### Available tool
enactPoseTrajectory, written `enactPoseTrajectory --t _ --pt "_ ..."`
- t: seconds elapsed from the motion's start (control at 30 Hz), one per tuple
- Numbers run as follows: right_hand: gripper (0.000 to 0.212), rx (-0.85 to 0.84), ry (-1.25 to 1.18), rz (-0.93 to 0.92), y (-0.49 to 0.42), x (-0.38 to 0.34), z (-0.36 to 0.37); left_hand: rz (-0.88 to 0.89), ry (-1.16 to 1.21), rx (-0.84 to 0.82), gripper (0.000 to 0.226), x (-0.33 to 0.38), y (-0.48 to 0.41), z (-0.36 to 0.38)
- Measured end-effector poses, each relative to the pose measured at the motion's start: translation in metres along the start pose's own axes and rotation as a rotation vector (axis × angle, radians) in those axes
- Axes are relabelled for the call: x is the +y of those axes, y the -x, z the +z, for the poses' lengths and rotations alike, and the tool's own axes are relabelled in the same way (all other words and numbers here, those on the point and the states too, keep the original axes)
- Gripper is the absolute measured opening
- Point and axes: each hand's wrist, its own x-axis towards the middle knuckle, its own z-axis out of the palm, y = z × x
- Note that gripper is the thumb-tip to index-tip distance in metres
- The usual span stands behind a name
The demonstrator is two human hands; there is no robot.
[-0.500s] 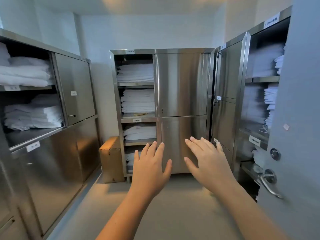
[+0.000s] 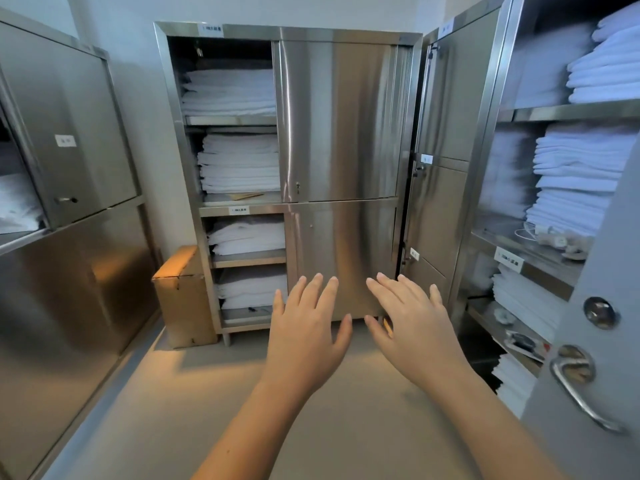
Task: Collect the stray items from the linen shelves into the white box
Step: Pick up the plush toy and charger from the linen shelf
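My left hand (image 2: pixel 306 329) and my right hand (image 2: pixel 414 323) are held out in front of me, palms down, fingers spread, holding nothing. Ahead stands a steel linen cabinet (image 2: pixel 339 133) with stacks of folded white linen (image 2: pixel 239 162). A tan flat item (image 2: pixel 247 195) lies on its second shelf under the linen, and a small dark item (image 2: pixel 256 309) sits on the bottom shelf. On the right shelves lie a white cable with small objects (image 2: pixel 547 237), a small pale item (image 2: pixel 504 317) and a dark flat object (image 2: pixel 523 341). No white box is in view.
A cardboard box (image 2: pixel 183 296) stands on the floor left of the middle cabinet. Steel cabinets (image 2: pixel 79 237) line the left wall. A grey door with a lever handle (image 2: pixel 581 393) stands open at the near right. Grey floor (image 2: pixel 214 393) runs between the cabinets.
The view has moved closer to the middle cabinet and tilted down. Both hands remain spread and empty in front of me.
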Motion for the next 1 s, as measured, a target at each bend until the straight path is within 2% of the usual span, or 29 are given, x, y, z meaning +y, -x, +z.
enactPoseTrajectory --t 0.27,0.43,0.7,1.0 --pt "0.054 -0.020 -0.021 0.050 -0.116 -0.032 0.066 0.038 -0.020 0.003 0.059 -0.102 -0.096 0.033" --pt "0.054 -0.018 -0.008 0.091 -0.161 -0.031 0.095 0.077 0.044 -0.016 0.057 -0.133 -0.145 0.063" --pt "0.054 -0.038 0.047 0.161 -0.211 0.019 0.125 0.135 0.140 -0.051 0.054 -0.129 -0.201 0.125" --pt "0.053 -0.003 0.039 0.204 -0.275 0.130 0.155 0.192 0.118 -0.075 0.054 -0.077 -0.302 0.204"
